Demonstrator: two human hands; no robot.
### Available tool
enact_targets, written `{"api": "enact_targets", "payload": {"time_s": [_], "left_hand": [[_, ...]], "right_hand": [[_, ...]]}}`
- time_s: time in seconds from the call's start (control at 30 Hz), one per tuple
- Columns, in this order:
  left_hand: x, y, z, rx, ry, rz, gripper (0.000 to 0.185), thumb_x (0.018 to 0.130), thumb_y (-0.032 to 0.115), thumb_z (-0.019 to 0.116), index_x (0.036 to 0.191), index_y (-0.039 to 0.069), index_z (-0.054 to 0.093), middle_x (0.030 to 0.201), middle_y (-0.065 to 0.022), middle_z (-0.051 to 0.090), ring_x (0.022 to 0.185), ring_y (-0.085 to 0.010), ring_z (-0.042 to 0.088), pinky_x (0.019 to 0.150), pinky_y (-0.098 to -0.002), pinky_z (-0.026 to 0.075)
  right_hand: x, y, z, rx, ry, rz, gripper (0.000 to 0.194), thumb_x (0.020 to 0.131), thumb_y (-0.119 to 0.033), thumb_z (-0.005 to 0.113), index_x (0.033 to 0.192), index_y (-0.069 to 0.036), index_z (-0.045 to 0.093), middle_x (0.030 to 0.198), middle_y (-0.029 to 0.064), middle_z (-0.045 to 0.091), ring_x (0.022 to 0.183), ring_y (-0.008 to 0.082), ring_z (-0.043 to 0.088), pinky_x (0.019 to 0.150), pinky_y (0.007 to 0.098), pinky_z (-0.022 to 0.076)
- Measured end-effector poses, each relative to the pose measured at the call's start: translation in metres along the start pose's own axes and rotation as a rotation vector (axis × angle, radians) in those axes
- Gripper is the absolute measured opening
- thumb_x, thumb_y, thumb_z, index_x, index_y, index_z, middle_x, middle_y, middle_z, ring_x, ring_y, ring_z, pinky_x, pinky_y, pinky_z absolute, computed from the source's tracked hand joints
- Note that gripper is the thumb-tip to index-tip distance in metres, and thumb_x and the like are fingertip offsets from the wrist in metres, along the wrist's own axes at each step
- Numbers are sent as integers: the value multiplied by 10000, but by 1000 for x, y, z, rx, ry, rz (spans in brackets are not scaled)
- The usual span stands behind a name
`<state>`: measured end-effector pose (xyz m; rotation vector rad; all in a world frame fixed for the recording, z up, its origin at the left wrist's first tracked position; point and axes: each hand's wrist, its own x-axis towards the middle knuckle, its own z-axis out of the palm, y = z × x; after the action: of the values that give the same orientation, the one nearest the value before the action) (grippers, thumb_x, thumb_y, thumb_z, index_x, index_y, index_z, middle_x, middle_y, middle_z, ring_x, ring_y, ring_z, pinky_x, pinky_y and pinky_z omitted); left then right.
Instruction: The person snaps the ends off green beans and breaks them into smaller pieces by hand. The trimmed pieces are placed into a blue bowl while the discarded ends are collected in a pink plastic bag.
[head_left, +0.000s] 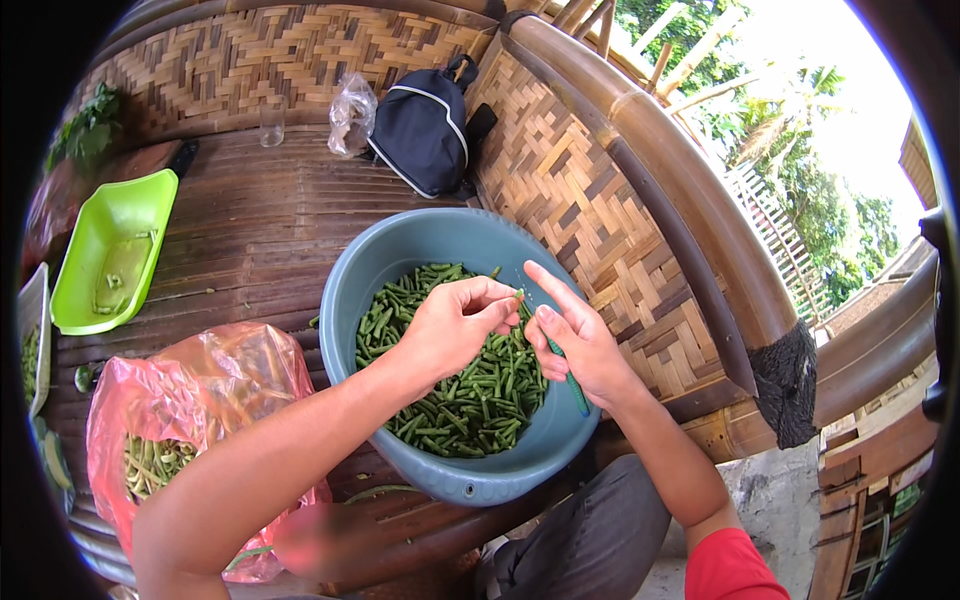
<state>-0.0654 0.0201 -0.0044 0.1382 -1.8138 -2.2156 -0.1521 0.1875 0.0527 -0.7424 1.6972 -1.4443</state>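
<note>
My left hand (461, 322) is over the blue plastic basin (347, 277), its thumb and fingertips pinching the green end of a bean (519, 295). Beside it, my right hand (574, 345) has the index finger stretched out and the other fingers curled around a slim green handle (574, 386). It seems to belong to a small knife; its blade is hard to make out between the hands. Below both hands, cut green beans (480, 405) fill the bottom of the basin. Part of this pile is hidden by my left forearm and hand.
A pink plastic bag (217, 352) holding bean trimmings (154, 465) lies left, partly behind my left arm. Beyond it are a lime-green tray (124, 262), a drinking glass (271, 124), a clear plastic bag (352, 112) and a dark backpack (424, 127). A woven bamboo wall (600, 232) borders the basin's right.
</note>
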Motion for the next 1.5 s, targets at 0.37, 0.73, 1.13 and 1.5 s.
{"api": "enact_targets", "payload": {"time_s": [0.37,0.73,1.13,1.5], "left_hand": [[-2,4,-1,-90,-32,-34,516,1001,71,545,1473,-1,351,1028,-77,659,925,-112,611,836,-259,511],[6,1,-6,70,42,-75,165,988,150,566,1046,11,633,887,-52,699,801,-94,651,685,-246,494],[3,9,-3,-19,-65,-110,144,1017,143,542,1076,24,598,888,-40,662,788,-96,625,747,-250,521],[4,9,-1,-26,-14,-86,153,994,101,556,1087,-20,567,936,-92,684,844,-142,679,769,-267,524]], "right_hand": [[2,6,-2,-64,-22,-43,524,1038,-229,509,1515,-101,334,795,-26,507,544,30,404,493,190,369],[5,2,-4,-47,92,-100,477,1043,-258,498,1473,-76,400,787,-28,497,537,23,405,492,178,367],[5,7,0,-146,-32,-101,514,1046,-228,485,1515,-87,328,750,-36,479,540,29,408,497,185,369],[4,6,-1,-117,2,-110,467,1043,-173,475,1489,-78,375,774,-34,487,520,19,399,460,173,344]]}}
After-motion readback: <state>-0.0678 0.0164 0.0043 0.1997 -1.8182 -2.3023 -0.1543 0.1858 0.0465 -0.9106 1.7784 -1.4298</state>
